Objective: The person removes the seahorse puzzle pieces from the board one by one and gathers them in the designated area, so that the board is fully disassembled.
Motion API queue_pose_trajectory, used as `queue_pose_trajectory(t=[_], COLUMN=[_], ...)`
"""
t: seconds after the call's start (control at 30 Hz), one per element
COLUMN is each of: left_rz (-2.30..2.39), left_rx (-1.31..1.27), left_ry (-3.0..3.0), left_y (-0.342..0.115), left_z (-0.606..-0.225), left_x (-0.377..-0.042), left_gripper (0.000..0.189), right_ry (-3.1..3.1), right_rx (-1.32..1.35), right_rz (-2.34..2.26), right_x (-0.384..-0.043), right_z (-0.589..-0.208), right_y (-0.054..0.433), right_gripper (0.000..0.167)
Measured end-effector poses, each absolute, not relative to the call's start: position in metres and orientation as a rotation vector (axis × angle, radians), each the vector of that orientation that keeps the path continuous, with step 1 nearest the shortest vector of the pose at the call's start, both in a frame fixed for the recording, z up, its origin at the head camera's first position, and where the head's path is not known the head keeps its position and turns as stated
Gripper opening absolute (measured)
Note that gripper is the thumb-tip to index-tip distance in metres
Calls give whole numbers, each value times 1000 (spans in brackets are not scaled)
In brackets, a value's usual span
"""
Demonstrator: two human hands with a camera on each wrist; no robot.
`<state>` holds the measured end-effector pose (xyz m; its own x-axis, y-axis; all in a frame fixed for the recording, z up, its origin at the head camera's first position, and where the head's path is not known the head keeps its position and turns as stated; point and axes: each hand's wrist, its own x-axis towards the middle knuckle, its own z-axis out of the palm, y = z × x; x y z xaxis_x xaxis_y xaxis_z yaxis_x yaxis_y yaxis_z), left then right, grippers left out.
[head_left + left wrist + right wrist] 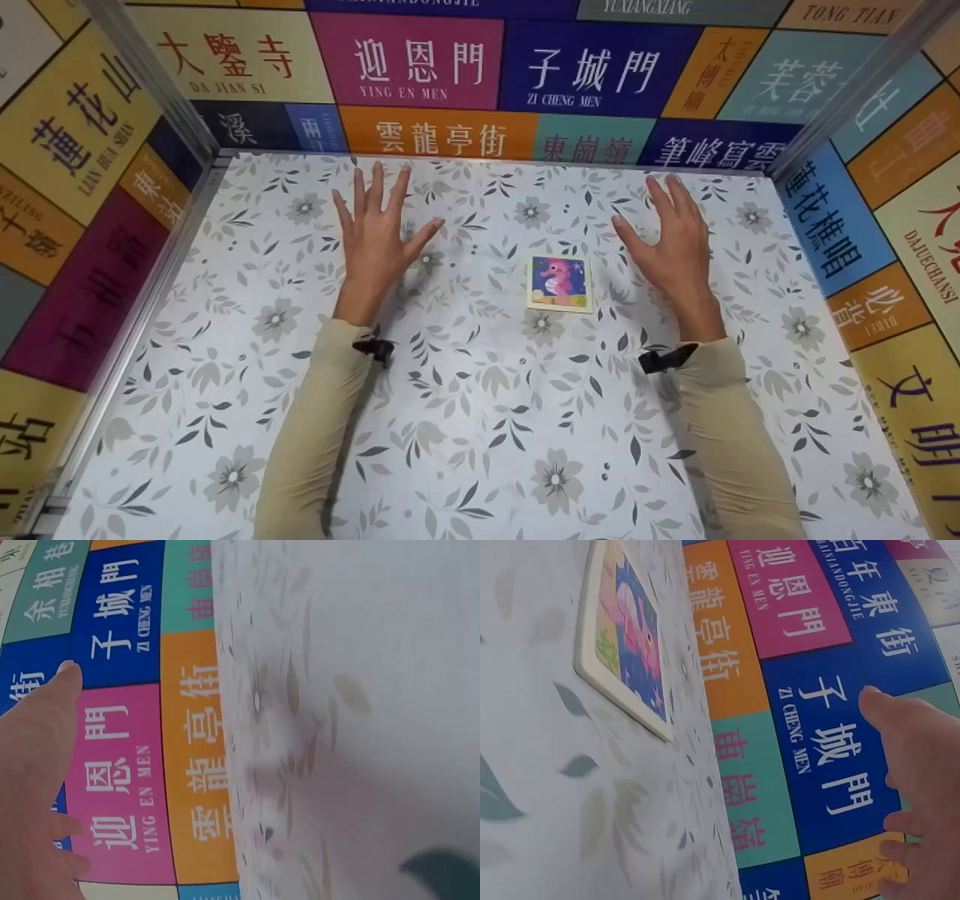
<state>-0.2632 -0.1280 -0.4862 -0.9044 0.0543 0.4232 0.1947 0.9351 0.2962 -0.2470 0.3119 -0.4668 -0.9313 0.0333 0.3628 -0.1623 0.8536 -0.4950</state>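
Observation:
A small square picture board (pixel 559 283) with a pink seahorse on a blue ground and a pale rim lies flat on the table, between the two hands. In the right wrist view the same seahorse board (pixel 626 637) shows at the upper left. My left hand (pixel 377 244) is left of the board, its fingers spread and holding nothing. To the board's right, my right hand (pixel 675 251) has its thumb apart from extended fingers, and nothing is in it. In the wrist views, part of the left hand (pixel 34 780) and of the right hand (pixel 922 772) shows in front of the back panel.
The table (pixel 465 420) has a white cover with grey flowers and leaves. A back panel (pixel 427 64) of coloured blocks with Chinese lettering stands along its far edge. Similar panels rise at the left (pixel 90 142) and right (pixel 874 262). Black straps (pixel 667 358) sit at the wrists.

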Motion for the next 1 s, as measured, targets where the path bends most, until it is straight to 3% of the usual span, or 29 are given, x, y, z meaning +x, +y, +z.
queue_pose_trajectory(t=[0.4, 1.0], left_rz=[-678, -849], left_rx=[-346, -640], left_ry=[-2572, -2638], left_y=[-96, -32], left_z=[-493, -505], left_x=[-256, -251], left_gripper=[70, 40], right_ry=[-2574, -2872], right_rx=[160, 130], right_rz=[1022, 1198], right_x=[-244, -244], right_z=[-494, -528], right_y=[287, 291], right_gripper=[55, 40])
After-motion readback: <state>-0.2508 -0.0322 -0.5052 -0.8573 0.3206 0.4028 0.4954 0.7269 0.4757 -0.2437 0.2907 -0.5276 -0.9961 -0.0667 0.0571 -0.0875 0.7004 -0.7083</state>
